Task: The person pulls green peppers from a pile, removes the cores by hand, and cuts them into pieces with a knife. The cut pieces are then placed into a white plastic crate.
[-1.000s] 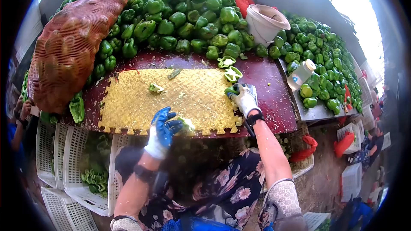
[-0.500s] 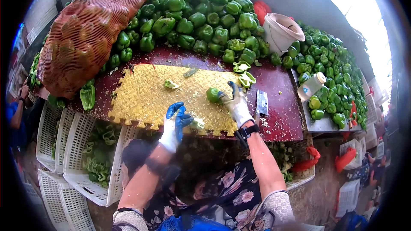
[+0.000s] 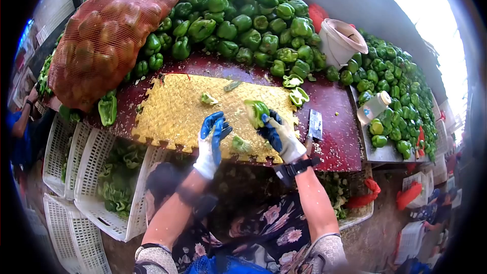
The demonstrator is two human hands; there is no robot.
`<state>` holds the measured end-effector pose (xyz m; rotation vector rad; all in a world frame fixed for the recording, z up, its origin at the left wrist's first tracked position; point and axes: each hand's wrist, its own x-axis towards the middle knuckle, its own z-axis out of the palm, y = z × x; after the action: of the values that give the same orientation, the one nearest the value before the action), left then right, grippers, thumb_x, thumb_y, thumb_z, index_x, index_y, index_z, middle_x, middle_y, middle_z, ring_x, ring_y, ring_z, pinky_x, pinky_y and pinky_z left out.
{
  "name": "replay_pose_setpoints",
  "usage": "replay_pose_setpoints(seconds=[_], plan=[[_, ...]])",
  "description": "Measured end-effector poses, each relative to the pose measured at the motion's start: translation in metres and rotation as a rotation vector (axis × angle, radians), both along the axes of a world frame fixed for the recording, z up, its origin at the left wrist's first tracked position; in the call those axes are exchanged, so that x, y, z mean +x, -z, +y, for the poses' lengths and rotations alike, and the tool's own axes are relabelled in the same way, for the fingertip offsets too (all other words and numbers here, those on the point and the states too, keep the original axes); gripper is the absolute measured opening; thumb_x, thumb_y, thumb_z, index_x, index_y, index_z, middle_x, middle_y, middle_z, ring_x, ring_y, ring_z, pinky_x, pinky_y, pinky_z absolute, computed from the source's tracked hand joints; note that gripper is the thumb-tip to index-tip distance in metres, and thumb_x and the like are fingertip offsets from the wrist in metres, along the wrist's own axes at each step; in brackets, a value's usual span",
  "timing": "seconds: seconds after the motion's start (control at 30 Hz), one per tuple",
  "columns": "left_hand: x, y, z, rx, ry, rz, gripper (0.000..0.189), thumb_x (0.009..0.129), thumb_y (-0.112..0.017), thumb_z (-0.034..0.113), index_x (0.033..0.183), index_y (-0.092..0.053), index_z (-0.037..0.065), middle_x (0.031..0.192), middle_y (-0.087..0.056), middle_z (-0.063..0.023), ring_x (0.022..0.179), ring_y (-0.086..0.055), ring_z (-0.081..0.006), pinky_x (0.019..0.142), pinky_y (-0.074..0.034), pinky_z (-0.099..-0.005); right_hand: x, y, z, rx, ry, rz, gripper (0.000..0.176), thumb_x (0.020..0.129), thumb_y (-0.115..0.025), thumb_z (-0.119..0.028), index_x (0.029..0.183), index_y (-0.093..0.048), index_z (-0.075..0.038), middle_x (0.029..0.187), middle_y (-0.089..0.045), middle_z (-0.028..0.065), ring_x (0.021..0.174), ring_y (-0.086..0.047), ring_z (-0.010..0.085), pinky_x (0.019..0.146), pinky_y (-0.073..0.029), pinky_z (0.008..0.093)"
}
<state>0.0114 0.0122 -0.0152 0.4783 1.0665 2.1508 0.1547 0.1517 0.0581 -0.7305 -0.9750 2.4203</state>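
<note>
In a blue and white glove, my left hand (image 3: 212, 139) is raised over the near edge of the yellow mat (image 3: 172, 101), fingers apart, holding nothing. My right hand (image 3: 280, 139), gloved alike, has its fingers round the lower right side of a green pepper piece (image 3: 257, 113), its pale inside partly showing. Between my hands a pale green scrap (image 3: 241, 144) is near the mat's front edge. Another cut piece (image 3: 208, 99) lies farther back. A cleaver (image 3: 315, 124) rests right of my right hand, and pepper halves (image 3: 298, 96) lie at the mat's back right corner.
Whole green peppers (image 3: 243, 23) are heaped behind the mat. A full red mesh sack (image 3: 101, 45) stands at left. At back right are a white bucket (image 3: 341, 43) and a bottle (image 3: 374, 107). White crates (image 3: 94, 187) stand below the table; a co-worker's arm (image 3: 23, 116) shows far left.
My right hand has closed round the green pepper piece and moved slightly nearer me, its fingers now turned inward. My left hand has shifted slightly right, staying empty.
</note>
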Motion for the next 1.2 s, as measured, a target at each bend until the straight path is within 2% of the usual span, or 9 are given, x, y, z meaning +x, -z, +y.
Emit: replay_pose_setpoints(seconds=[0.03,0.2,0.3,0.43,0.6,0.8,0.9,1.07,1.2], plan=[[0.0,-0.004,0.0,-0.006,-0.007,0.0,0.034,0.101,-0.057,0.025,0.13,-0.055,0.008,0.119,-0.059,-0.0052,0.106,-0.061,-0.0184,0.093,-0.054,-0.037,0.001,-0.003,-0.011,-0.502,-0.07,0.342,0.035,0.099,-0.057,-0.014,0.132,-0.054,-0.002,0.117,-0.066,0.0101,0.1,-0.066,0.0185,0.085,-0.057,0.0335],[0.01,-0.033,-0.011,0.134,0.366,-0.186,0.046,0.106,-0.041,0.041,0.137,-0.049,0.008,0.122,-0.062,-0.0067,0.112,-0.06,-0.0196,0.099,-0.05,-0.037,0.018,0.019,-0.031,1.08,-0.266,0.013,0.04,0.096,-0.062,-0.01,0.135,-0.054,-0.002,0.124,-0.063,0.0138,0.11,-0.064,0.023,0.094,-0.054,0.0347],[0.008,-0.027,-0.013,0.194,0.44,-0.275,0.044,0.105,-0.043,0.041,0.132,-0.052,0.008,0.113,-0.065,-0.0077,0.109,-0.061,-0.0192,0.1,-0.048,-0.035,-0.016,-0.001,-0.044,0.492,-0.263,-0.315,0.048,0.094,-0.067,-0.014,0.137,-0.049,-0.002,0.126,-0.061,0.0144,0.106,-0.062,0.0202,0.091,-0.054,0.0299],[0.003,-0.015,-0.011,0.228,0.335,-0.467,0.039,0.102,-0.05,0.039,0.123,-0.059,0.007,0.114,-0.068,-0.0106,0.109,-0.063,-0.0221,0.099,-0.05,-0.0377,-0.007,-0.014,-0.079,1.453,0.271,-0.44,0.035,0.092,-0.066,-0.01,0.125,-0.055,-0.005,0.107,-0.063,0.0138,0.088,-0.066,0.0225,0.077,-0.059,0.0337],[0.005,-0.015,-0.011,0.164,0.18,-0.144,0.039,0.105,-0.043,0.039,0.122,-0.058,0.007,0.11,-0.066,-0.007,0.097,-0.063,-0.0173,0.085,-0.053,-0.0327,-0.012,0.002,-0.108,1.694,0.101,-0.63,0.058,0.086,-0.074,-0.031,0.134,-0.052,-0.007,0.105,-0.064,0.0242,0.095,-0.063,0.0386,0.08,-0.052,0.0463],[0.017,-0.035,-0.019,-0.04,-0.206,0.74,0.041,0.108,-0.034,0.035,0.126,-0.055,0.005,0.104,-0.063,-0.0057,0.084,-0.059,-0.011,0.076,-0.052,-0.0258,-0.026,0.007,-0.099,1.616,0.059,-0.651,0.052,0.083,-0.075,-0.025,0.127,-0.055,-0.006,0.106,-0.063,0.0223,0.095,-0.062,0.04,0.081,-0.051,0.0469],[0.01,-0.042,-0.028,0.082,0.194,-0.062,0.038,0.107,-0.038,0.032,0.128,-0.055,0.004,0.107,-0.062,-0.0056,0.09,-0.059,-0.0119,0.082,-0.051,-0.0268,-0.026,0.007,-0.102,1.616,0.141,-0.573,0.044,0.08,-0.076,-0.017,0.119,-0.058,-0.006,0.102,-0.063,0.0207,0.095,-0.062,0.0396,0.081,-0.05,0.0468],[-0.008,-0.025,-0.017,0.026,0.138,0.52,0.042,0.107,-0.039,0.032,0.13,-0.055,0.002,0.118,-0.061,-0.0055,0.11,-0.056,-0.0133,0.097,-0.044,-0.0293,-0.022,0.041,-0.092,1.406,0.038,-0.307,0.045,0.085,-0.069,-0.015,0.126,-0.053,-0.006,0.113,-0.062,0.0203,0.099,-0.062,0.0386,0.082,-0.052,0.0435],[-0.001,-0.026,-0.016,0.059,0.214,0.112,0.039,0.106,-0.042,0.032,0.13,-0.056,0.004,0.117,-0.061,-0.0035,0.108,-0.055,-0.0109,0.096,-0.045,-0.028,-0.025,0.0,-0.099,1.482,-0.001,-0.404,0.043,0.086,-0.067,-0.016,0.125,-0.052,-0.005,0.11,-0.062,0.019,0.102,-0.061,0.0377,0.084,-0.051,0.0455]])
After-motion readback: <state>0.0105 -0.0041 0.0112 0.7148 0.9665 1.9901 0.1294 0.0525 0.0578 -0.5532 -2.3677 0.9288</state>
